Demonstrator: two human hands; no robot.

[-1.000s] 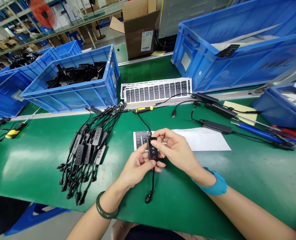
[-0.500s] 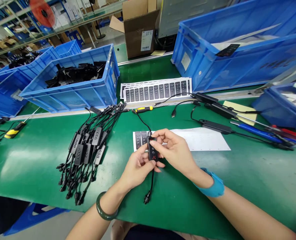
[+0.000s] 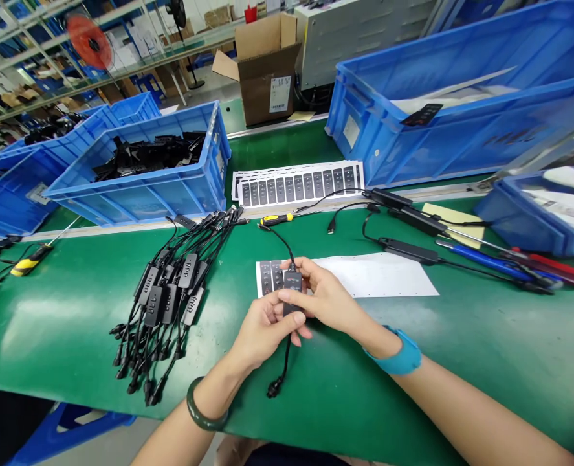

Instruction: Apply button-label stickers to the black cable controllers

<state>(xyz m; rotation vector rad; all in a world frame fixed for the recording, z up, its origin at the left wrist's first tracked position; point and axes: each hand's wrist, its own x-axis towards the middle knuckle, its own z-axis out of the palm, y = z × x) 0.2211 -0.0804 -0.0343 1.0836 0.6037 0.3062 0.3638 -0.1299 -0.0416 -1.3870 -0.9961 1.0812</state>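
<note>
Quick one from the bench: both hands are on a black inline switch box (image 3: 292, 291) w/ cable, held just over the near edge of a white sticker sheet (image 3: 378, 275), which has a few dark labels (image 3: 272, 275) left at its left end. Left hand (image 3: 262, 330), dark green bangle (image 3: 203, 404) on the wrist, cups the lower part of the box w/ fingers curled round it, so a closed grip, def not wide. Right hand (image 3: 328, 301), blue wrist strap (image 3: 398, 353) on, comes in from the other side and pinches the upper part, also a narrow grip. Cable runs up and back toward a yellow-black screwdriver (image 3: 275, 219), and the tail drops to a black plug (image 3: 273, 388) on the green bench mat (image 3: 461, 336). To the left of the hands there's a big bundle of similar cables w/ switch boxes (image 3: 170, 298). To the right, a longer black cable w/ inline box (image 3: 408, 251) and a blue-handled screwdriver (image 3: 481, 262). Further back: stack of label sheets (image 3: 296, 184), blue crate of black parts (image 3: 136, 194), bigger blue crate (image 3: 461, 123), and a cardboard box (image 3: 267, 84) on the floor past the bench.
</note>
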